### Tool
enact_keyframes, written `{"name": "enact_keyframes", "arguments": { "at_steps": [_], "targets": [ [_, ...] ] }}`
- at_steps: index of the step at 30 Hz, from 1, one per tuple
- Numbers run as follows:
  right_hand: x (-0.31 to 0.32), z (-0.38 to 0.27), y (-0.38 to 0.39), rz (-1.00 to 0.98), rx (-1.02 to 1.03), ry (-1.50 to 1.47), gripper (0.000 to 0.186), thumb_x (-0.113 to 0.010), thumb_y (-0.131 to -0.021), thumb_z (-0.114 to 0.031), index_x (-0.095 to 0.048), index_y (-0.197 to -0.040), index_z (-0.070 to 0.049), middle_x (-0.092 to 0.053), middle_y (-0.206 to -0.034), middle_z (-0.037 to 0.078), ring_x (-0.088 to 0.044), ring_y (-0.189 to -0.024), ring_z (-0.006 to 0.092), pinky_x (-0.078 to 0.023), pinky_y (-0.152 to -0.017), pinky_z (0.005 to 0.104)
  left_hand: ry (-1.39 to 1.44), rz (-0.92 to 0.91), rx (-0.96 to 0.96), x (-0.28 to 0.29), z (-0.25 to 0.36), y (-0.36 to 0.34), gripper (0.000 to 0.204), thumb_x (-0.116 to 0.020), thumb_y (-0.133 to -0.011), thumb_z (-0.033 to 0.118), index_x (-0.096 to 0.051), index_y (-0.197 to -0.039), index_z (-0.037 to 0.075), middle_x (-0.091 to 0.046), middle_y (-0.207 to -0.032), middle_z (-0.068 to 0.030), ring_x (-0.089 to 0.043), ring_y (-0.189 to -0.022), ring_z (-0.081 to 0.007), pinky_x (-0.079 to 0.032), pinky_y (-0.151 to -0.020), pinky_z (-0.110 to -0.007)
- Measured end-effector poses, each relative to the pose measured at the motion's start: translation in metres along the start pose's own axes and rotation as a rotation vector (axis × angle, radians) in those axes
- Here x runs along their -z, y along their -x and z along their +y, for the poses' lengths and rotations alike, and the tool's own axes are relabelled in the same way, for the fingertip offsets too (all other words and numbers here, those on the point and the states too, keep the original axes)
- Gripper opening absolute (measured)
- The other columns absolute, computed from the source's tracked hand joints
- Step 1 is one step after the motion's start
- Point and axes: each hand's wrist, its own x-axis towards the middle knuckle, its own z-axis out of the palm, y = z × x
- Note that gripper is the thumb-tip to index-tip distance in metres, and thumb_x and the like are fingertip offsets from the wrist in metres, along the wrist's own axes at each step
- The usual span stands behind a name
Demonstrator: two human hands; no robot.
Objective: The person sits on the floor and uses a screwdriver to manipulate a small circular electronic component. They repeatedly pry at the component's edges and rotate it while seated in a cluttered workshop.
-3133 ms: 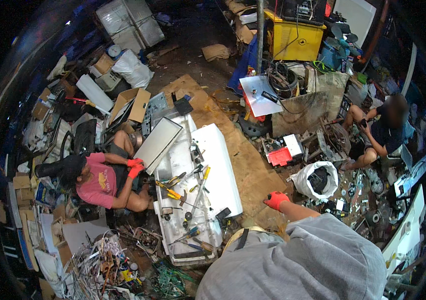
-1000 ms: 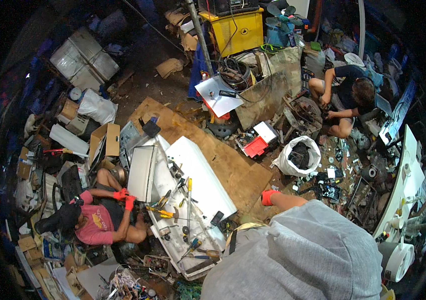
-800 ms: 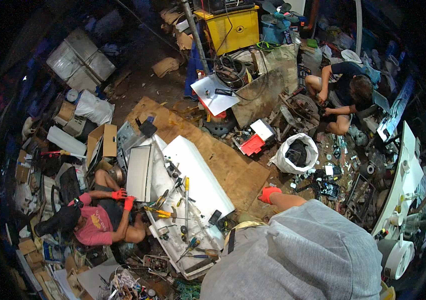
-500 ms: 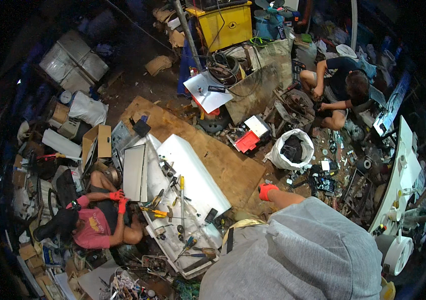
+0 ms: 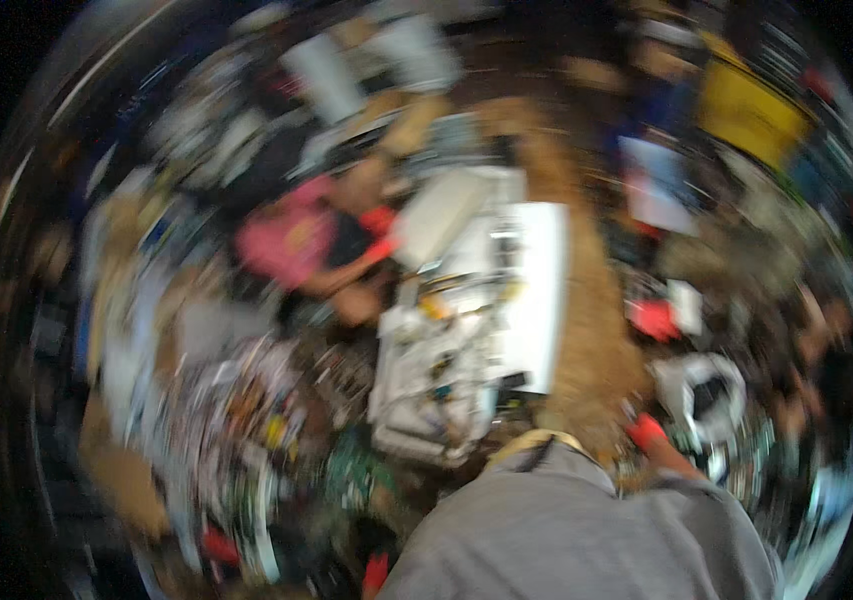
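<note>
The whole picture is smeared by motion. My right hand (image 5: 647, 433), in a red glove, reaches forward at the right beside a white sack (image 5: 736, 395) with something dark inside. A small pale shape shows at its fingertips, too blurred to name, and I cannot tell whether the hand grips it. At the lower edge, left of my grey shirt, a strip of red glove (image 5: 375, 574) appears to be my left hand; its fingers are not readable. Ahead lies a white, tray-like work surface (image 5: 396, 425) scattered with tools, among them something yellow-orange (image 5: 434, 306).
A person in a pink shirt (image 5: 291, 235) with red gloves sits left of the work surface, hands on a pale flat panel (image 5: 443, 215). Another person (image 5: 841, 370) crouches at the far right. A brown board (image 5: 596, 340) covers the floor ahead. Mixed scrap (image 5: 256, 400) heaps up left.
My view has swung left, so the scene has shifted right and blurred. A red-gloved hand now shows at the lower edge. My right hand is still stretched forward.
</note>
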Motion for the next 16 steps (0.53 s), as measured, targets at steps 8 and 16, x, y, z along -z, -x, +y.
{"name": "enact_keyframes", "arguments": {
  "at_steps": [8, 16],
  "targets": [
    [-0.008, -0.038, -0.032, -0.398, 0.204, -0.330, 0.039, -0.059, -0.092, -0.031, -0.065, -0.118, -0.003, -0.066, -0.111, 0.013, -0.063, -0.104, 0.0282, -0.050, -0.088, 0.0454, -0.090, 0.126, 0.090, -0.035, -0.093, 0.081, 0.059, -0.055, -0.097, 0.044, -0.055, -0.136, 0.000, -0.058, -0.136, -0.0227, -0.053, -0.128, -0.0375, -0.041, -0.106, -0.042],
    [0.012, -0.138, -0.149, -0.621, 0.489, -0.098, 0.024, -0.051, -0.096, -0.023, -0.068, -0.107, -0.010, -0.066, -0.087, 0.013, -0.067, -0.085, 0.0317, -0.053, -0.071, 0.0498, 0.480, 0.268, 0.235, -0.170, -0.229, 0.120, 0.057, -0.052, -0.096, 0.046, -0.059, -0.132, 0.003, -0.054, -0.140, -0.0248, -0.051, -0.129, -0.0410, -0.042, -0.106, -0.048]
  ]
}}
